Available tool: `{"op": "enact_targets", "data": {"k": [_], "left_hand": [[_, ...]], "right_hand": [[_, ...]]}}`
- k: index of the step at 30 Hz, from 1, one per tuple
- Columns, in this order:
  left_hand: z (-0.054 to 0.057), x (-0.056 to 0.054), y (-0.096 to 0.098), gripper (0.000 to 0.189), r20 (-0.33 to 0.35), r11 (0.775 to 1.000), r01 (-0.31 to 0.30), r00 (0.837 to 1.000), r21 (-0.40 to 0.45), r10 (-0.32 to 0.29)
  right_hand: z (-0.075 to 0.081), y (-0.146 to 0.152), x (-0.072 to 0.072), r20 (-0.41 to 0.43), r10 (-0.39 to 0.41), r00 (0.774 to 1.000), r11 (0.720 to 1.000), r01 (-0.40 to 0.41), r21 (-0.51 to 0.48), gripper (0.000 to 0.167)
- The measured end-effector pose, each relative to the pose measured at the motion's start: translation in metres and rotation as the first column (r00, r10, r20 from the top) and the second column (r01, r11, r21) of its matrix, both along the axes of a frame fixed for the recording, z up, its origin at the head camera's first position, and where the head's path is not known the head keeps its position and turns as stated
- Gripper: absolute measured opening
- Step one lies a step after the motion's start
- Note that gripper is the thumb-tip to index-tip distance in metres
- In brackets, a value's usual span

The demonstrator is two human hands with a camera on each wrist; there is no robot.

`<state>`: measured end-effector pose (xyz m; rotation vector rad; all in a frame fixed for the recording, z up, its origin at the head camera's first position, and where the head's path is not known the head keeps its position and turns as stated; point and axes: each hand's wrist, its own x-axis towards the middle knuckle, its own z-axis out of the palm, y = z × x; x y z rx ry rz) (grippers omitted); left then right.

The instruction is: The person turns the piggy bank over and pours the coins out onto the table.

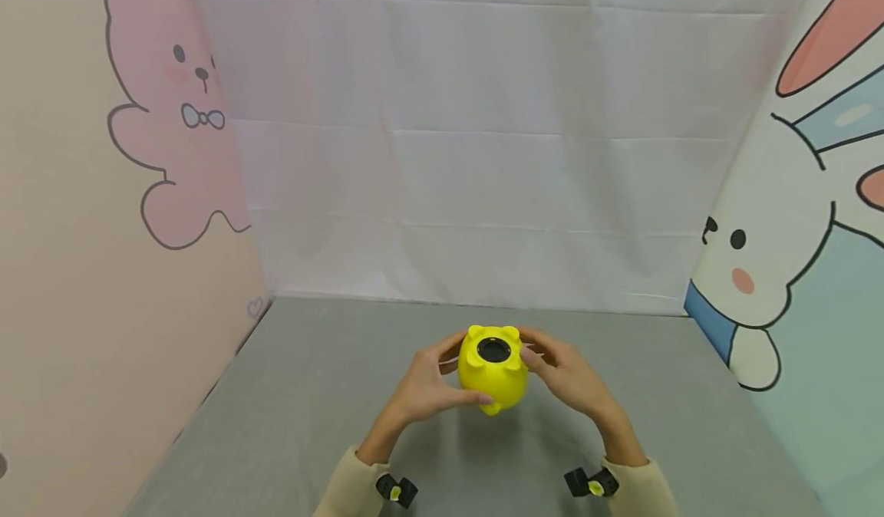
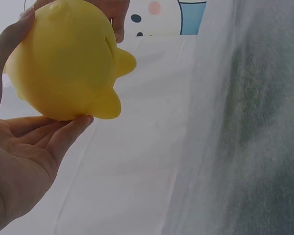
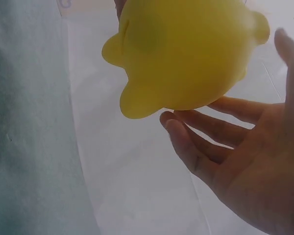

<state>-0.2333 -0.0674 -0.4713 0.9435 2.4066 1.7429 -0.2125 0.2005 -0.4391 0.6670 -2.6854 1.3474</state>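
One white cloth backdrop [image 1: 442, 118] fills twelve o'clock in the head view, above a table with a grey cover [image 1: 311, 433]. Two wall drawings flank it: a white rabbit [image 1: 756, 291] at three o'clock and a pink bear [image 1: 155, 41] at ten. The left hand [image 1: 424, 390] pinches a yellow animal-shaped coin bank [image 1: 493, 385], thumb across the near side, fingers behind. The right hand [image 1: 569, 375], at the bank's three o'clock, is loosely spread; its fingertips are at the bank, and the right wrist view shows its thumb apart from it. The bank is raised off the table at five o'clock, stubby feet turned toward the head camera.

So far, by the look of it, the lifting and tipping are done; setting down is not. A black disc [image 1: 494, 350] sits among the feet; whether it is a plug or a hole is hard to tell. A thin slit [image 2: 110, 46] shows only partly in the left wrist view. In both wrist views the bank's top is cut off, and in the head view its far side is hidden.
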Motion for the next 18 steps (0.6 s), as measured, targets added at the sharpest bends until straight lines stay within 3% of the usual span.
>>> {"op": "enact_targets", "data": {"k": [10, 18], "left_hand": [[-0.0015, 0.0, -0.0034, 0.087, 0.074, 1.0, 0.017, 0.997, 0.021, -0.018], [0.0002, 0.001, 0.0015, 0.091, 0.07, 1.0, 0.019, 0.997, -0.008, -0.018]], "right_hand": [[-0.0042, -0.0069, 0.002, -0.012, 0.12, 0.993, 0.993, -0.12, 0.011, 0.095], [-0.006, -0.0078, 0.0019, -0.013, 0.118, 0.993, 0.992, -0.119, -0.029, 0.096]]}}
